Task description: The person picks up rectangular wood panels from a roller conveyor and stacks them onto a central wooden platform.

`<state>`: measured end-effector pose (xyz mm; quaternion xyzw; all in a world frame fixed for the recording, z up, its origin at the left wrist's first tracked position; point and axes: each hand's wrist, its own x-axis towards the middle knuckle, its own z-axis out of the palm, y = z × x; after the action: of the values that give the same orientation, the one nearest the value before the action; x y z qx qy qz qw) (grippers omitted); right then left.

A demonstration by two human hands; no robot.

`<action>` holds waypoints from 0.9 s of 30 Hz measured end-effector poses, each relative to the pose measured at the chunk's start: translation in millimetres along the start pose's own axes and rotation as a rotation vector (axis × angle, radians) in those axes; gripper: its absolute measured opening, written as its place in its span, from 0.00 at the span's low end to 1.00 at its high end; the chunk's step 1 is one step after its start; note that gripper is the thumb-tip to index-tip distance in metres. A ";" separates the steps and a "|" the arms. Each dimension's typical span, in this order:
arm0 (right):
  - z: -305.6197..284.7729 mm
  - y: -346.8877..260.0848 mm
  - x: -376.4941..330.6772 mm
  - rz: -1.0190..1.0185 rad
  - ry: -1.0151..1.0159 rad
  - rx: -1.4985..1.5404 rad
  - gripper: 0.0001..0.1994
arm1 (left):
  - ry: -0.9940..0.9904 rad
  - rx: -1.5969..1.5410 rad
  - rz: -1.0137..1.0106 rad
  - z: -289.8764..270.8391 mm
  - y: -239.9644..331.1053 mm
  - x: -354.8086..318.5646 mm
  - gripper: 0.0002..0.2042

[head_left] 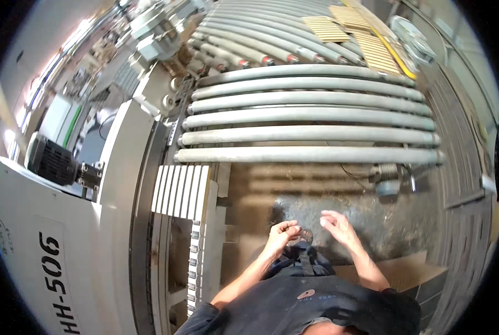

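My left hand (283,235) is held in front of my body, its fingers loosely bent, with nothing visible in it. A short way to its right is my right hand (337,224), its fingers pointing inward and slightly apart, also holding nothing I can see. The hands do not touch each other. Nearest to my left hand is a pale grooved panel (181,191), resting at the machine's edge. Beyond both hands lies a bed of grey conveyor rollers (311,134).
A white machine housing (115,234) with a dark motor (49,159) stands on the left. More slatted panels (375,51) lie at the far right of the rollers, beside a yellow bar (393,50). A grey stack (456,145) lines the right side. Cardboard (394,271) lies low right.
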<state>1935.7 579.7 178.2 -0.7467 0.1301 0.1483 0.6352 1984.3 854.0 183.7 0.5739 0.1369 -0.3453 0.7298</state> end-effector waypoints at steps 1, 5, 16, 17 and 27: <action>-12.4 -22.2 25.1 -0.019 -0.010 -0.049 0.26 | 0.015 -0.022 -0.011 2.8 13.8 2.7 0.22; -17.8 -122.2 117.9 -0.115 -0.100 -0.148 0.28 | 0.110 -0.099 -0.029 -3.0 50.7 20.0 0.24; 57.3 -228.3 253.6 -0.350 -0.107 -0.205 0.26 | 0.102 0.159 0.319 -49.8 197.3 99.1 0.25; 57.5 -243.8 268.1 -0.386 -0.099 -0.208 0.25 | 0.104 0.148 0.336 -58.7 210.8 107.0 0.25; 16.5 -329.4 406.1 -0.548 -0.123 -0.263 0.23 | 0.370 0.002 0.327 -63.8 243.9 146.6 0.21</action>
<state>2435.3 646.1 318.4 -0.8192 -0.1351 0.0321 0.5564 2264.3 887.7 258.1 0.6427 0.1730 -0.1117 0.7379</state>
